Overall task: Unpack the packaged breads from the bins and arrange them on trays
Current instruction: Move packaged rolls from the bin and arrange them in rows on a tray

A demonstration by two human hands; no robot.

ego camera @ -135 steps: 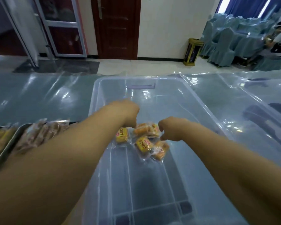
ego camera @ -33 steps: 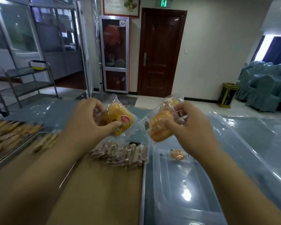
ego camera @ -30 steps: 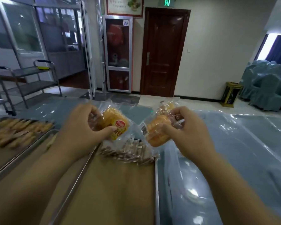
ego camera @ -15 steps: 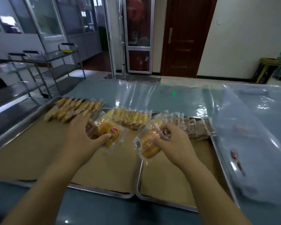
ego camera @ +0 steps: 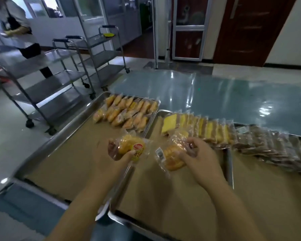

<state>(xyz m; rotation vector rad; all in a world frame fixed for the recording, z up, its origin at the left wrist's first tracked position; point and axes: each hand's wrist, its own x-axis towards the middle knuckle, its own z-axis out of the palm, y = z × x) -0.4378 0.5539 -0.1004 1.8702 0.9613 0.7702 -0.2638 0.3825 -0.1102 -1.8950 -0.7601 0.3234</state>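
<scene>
Over the trays: left hand grips one packaged bread, fingers curled behind it, thumb on the front label. Right hand grips a second pack by its far end. Both packs are in the air, touching no tray.
Position: first pack is above the seam between left tray and middle tray. Second pack is above the middle tray, just beside the yellow slices.
Done: rows along the far edges only. Orange buns on left tray, yellow slices on middle, brown packs on right tray.
Left: lining paper shows over most of all three trays, and these two packs are not yet set down. Looks early-to-mid task.
Hidden: bins not in view, so remaining stock unknown. Right tray cut off at frame edge. Right fingertips blurred behind wrapper. Label print unreadable.
Background: desk under glossy film, steel carts, a person far left, blurred.
</scene>
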